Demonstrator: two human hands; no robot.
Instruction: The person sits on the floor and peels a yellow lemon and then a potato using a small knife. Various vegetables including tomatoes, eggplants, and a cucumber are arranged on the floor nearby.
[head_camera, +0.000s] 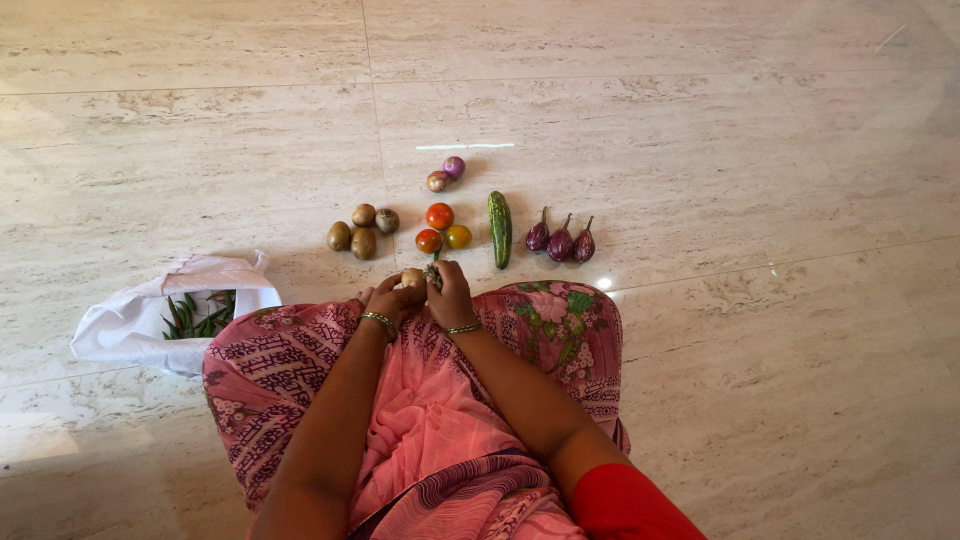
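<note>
Potato, small and pale, sits pinched at my knees, above the pink cloth: my left hand and right hand both close on it; firm, light, easily cupped round its middle

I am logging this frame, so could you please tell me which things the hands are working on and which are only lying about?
In hand:
- pale round vegetable, held by the left hand
- small dark piece, held by the right hand

Lying about:
- potatoes
- tomatoes
- two onions
- cucumber
- three aubergines
- white bag of green chillies
</note>
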